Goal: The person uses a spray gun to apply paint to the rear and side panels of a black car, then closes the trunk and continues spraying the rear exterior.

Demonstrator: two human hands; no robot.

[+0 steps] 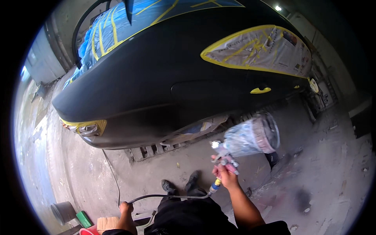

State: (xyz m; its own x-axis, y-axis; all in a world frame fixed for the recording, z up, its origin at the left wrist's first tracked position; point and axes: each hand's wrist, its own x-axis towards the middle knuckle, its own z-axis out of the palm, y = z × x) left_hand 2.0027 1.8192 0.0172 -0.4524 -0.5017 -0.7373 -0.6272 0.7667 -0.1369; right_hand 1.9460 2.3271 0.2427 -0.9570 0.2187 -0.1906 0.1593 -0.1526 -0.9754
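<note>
My right hand (226, 176) is closed around the handle of a spray gun (225, 156), whose large plastic-wrapped cup (250, 135) tilts out to the right. A yellow-and-blue fitting (215, 186) joins the gun's base to a black hose (160, 196). My left hand (126, 211) grips that hose at the lower left. In front of me stands a car (141, 86) in matt dark coating. Its side window (258, 51) is covered with paper and yellow tape, blue plastic (129, 23) covers the upper left, and yellow tape is on the lamp (82, 128) and door handle (260, 90).
A grey bucket (62, 213), a green box (83, 220), a red container (88, 231) and a wooden block (107, 224) sit at the lower left. A cable (111, 168) runs over the dusty floor (313, 176). A grate (145, 152) lies beneath the car. A grey door (47, 51) stands at the back left.
</note>
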